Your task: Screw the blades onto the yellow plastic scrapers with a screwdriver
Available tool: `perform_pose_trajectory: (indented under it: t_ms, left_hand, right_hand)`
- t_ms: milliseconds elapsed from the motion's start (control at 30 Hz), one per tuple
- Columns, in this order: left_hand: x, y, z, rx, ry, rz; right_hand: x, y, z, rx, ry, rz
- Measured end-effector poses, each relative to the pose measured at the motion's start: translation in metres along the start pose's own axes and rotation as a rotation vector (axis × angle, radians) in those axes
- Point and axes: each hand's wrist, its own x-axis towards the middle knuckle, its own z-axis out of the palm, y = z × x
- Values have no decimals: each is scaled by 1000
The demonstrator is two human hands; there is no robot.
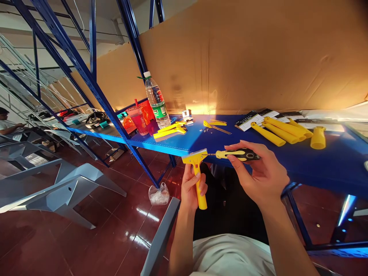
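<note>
A tall brown cardboard panel [273,57] is rising behind the far edge of a blue metal bench [304,165]. Near the bench's far left corner, a clear plastic bottle with a green label [159,109] is standing beside a translucent red cup with a straw [136,119]. Before the near edge, left of its middle, the left hand [192,188] is gripping a yellow plastic T-shaped scraper [197,168], head up. The right hand [258,172] is pinching a yellow-and-black-handled screwdriver [243,154], its thin shaft pointing at the head's right end; I cannot tell whether they are touching. Hollow yellow plastic handles [281,129] are lying toward the far edge. Tiny silvery screws [205,130] are lying left of them.
</note>
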Motion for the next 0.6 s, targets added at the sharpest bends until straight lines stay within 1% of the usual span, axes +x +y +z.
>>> perform_pose_trajectory:
  t_ms: [400,600]
  left_hand:
    - [-1,-1,0,-1,-6,6]
    - [0,-2,-1,-2,5,12]
  right_hand:
    - [-1,-1,-2,-19,-29,43]
    - [-2,0,-1,-30,-13,28]
